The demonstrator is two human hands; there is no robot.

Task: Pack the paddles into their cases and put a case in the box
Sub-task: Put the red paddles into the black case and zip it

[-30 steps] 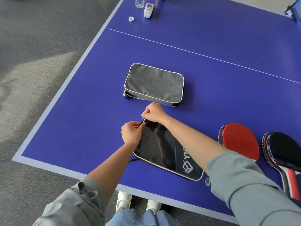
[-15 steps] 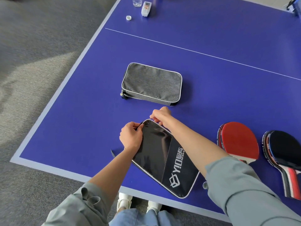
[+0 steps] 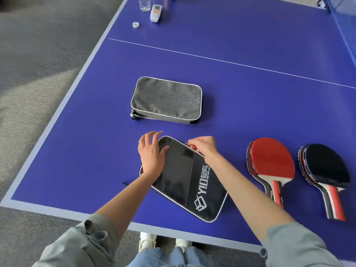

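Note:
A black paddle case point(image 3: 189, 178) with white lettering lies flat near the front edge of the blue table point(image 3: 250, 105). My left hand point(image 3: 151, 153) rests on the case's left part, palm down, fingers spread. My right hand point(image 3: 204, 146) pinches the zipper pull at the case's far edge. A grey case point(image 3: 166, 100), zipped, lies just beyond. To the right lie a stack of red-faced paddles point(image 3: 271, 163) and a stack of black-faced paddles point(image 3: 327, 168), handles toward me. No box is in view.
At the far left corner stand a clear bottle point(image 3: 144, 3), a small white device point(image 3: 156, 13) and a bottle cap point(image 3: 135, 24). The net point(image 3: 344, 26) runs along the far right. Grey carpet borders the table's left edge.
My right hand has drawn the zipper pull to the right along the black case's far edge. My left hand has let go of the corner and now lies flat with its fingers apart.

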